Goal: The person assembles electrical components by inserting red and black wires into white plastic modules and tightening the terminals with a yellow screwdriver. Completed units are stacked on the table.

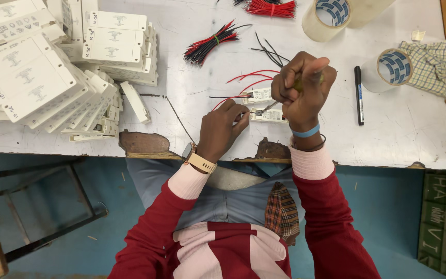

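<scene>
My right hand (304, 85) is fisted around a screwdriver (285, 98) whose thin tip points down at a small white box unit (270, 114) on the table. My left hand (225, 125) pinches a wire end at the left side of that unit. A second white unit (258, 95) lies just behind, with red wires (254, 76) and a black wire running from it.
Several white boxes (52, 77) are piled at the left. A red and black wire bundle (210, 44) lies behind, more red wires (271, 8) farther back. Two tape rolls (326, 18) (392, 68), a black marker (359, 94) and a checked cloth (429, 64) sit right. The table edge (145, 144) is chipped.
</scene>
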